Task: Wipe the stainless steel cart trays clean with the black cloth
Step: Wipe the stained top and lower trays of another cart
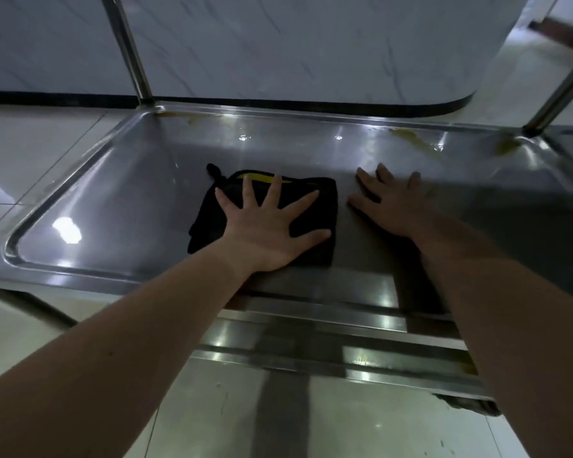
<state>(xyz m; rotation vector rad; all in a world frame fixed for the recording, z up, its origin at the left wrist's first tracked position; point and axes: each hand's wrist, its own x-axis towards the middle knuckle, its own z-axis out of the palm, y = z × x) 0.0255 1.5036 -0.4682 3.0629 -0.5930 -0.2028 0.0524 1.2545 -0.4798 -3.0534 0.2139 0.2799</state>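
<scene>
A pale tiled floor [47,143] is spreading out around a steel cart, and a marble-patterned wall [278,44] with a black base strip [63,97] is rising just behind it. The cart's top tray [113,193] is filling the middle of the view, its raised rim catching bright reflections. Two steel posts are standing up from its far corners, one on the left [129,51] and one on the right [559,94].

The black cloth [318,213] is lying folded on the tray floor, a little left of centre, with a yellow strip [255,176] showing along its far edge. The left hand [265,226] is pressing flat on top of the cloth, fingers straight and spread wide, the palm covering its near part. The right hand [391,203] is resting flat on the bare steel just beside the cloth's right edge, fingers straight and slightly apart, holding nothing; it is looking somewhat blurred.

Yellowish-brown stains [411,137] are streaking the tray along its far rim, thickest toward the far right corner, well apart from the cloth. Below the near rim, a lower steel shelf [311,345] is showing between the two forearms, and a dark wheel [470,404] is peeking out at the cart's near right corner.
</scene>
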